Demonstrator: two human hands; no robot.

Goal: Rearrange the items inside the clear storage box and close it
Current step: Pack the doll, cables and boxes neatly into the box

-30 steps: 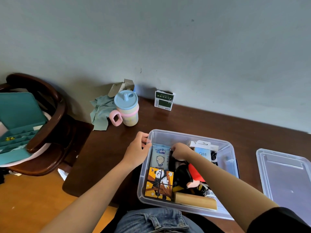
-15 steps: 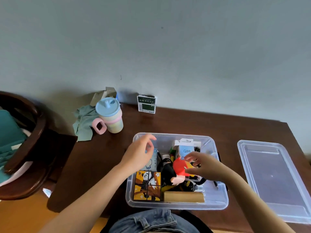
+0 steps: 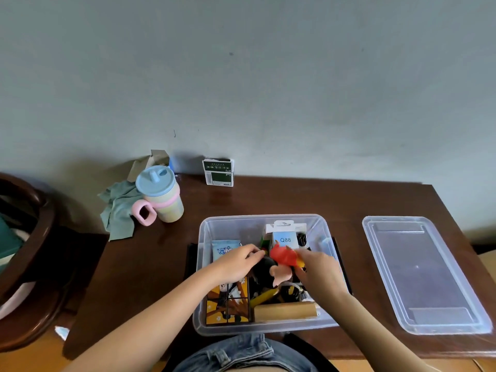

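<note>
Fingers [image 3: 253,252] of both hands curl round the doll [image 3: 271,267] at mid clear storage box [image 3: 264,327] on the counter [image 3: 268,200]; light, soft, probably best gripped at its body.

Colours in and around my clear box

My bench [image 3: 268,200] is dark reddish-brown wood under a pale grey-blue wall [image 3: 241,76]. The storage box [image 3: 228,224] and its lid [image 3: 421,272] are clear and colourless. Inside: an orange cube puzzle [image 3: 228,308] with a black-and-white panda pattern, a black doll [image 3: 264,269] with a red bow, a light-blue packet [image 3: 224,248], a white and blue carton [image 3: 285,236] printed Q88, a tan wooden block [image 3: 284,311]. Outside: a cup [image 3: 159,196] with a blue lid and pink handle, a grey-green cloth [image 3: 118,213], a green-and-white pack [image 3: 218,171].
</note>
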